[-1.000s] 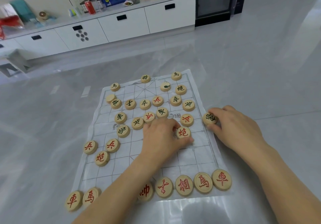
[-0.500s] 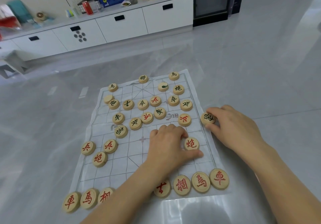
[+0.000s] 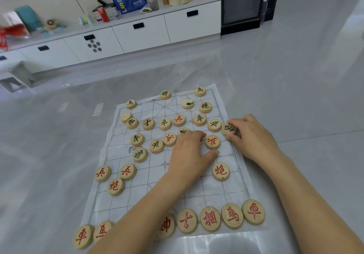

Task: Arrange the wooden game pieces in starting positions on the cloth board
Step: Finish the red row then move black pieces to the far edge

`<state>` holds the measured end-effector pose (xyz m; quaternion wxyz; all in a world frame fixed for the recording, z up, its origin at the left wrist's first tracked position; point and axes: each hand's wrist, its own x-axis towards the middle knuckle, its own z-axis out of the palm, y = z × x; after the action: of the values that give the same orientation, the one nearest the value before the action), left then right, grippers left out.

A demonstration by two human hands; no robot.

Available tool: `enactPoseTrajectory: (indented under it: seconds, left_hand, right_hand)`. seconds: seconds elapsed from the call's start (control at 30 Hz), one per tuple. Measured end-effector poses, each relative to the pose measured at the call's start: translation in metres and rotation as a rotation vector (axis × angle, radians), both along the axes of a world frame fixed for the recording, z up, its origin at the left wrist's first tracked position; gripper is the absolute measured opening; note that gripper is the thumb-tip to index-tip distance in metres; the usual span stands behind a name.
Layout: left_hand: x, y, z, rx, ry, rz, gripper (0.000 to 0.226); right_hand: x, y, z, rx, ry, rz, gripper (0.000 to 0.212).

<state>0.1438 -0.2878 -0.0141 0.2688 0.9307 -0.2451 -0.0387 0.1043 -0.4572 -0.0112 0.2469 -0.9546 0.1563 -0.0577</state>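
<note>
Change: the left hand [image 3: 189, 155] has released the red cannon piece [image 3: 221, 171]. That piece now lies free on the cloth board [image 3: 216, 193], toward the right edge, between mid-board and the near-edge row.

The left hand has returned to mid-board. Its thumb and forefinger bracket the red soldier piece [image 3: 212, 142]; whether they grip it cannot be told.

The right hand [image 3: 254, 137] remains at the right edge, fingers pinching a black-lettered piece [image 3: 229, 129].

Judgement: the right-side cannon appears seated, and the soldier is likely next. Red and black pieces remain mixed at mid-board, so much of the arranging is outstanding.
</note>
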Motion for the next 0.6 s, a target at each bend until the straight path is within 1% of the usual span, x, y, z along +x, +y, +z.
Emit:
enactPoseTrajectory:
  seconds: [0.13,0.23,0.3,0.4,0.47,0.6]
  left_hand:
    - [0.005,-0.009,-0.001,0.033,-0.030,-0.037,0.055]
    - [0.006,-0.012,-0.002,0.024,-0.037,-0.024,0.042]
    - [0.005,-0.008,0.000,-0.009,-0.038,0.010,0.038]
    - [0.003,0.012,0.003,-0.079,-0.012,0.112,0.035]
    - [0.000,0.029,0.004,-0.091,0.009,0.155,0.037]
    - [-0.008,0.041,0.005,-0.066,0.032,0.138,0.042]
  right_hand:
    - [0.001,0.003,0.000,-0.015,0.019,0.013,0.045]
    - [-0.001,0.003,0.003,-0.022,-0.031,-0.030,0.050]
    - [-0.001,0.004,0.002,-0.005,-0.082,-0.066,0.048]
    - [0.002,0.009,0.001,-0.020,-0.132,-0.079,0.043]
    - [0.004,0.013,0.001,0.004,-0.168,-0.087,0.040]
    - [0.004,0.019,-0.003,0.022,-0.234,-0.144,0.037]
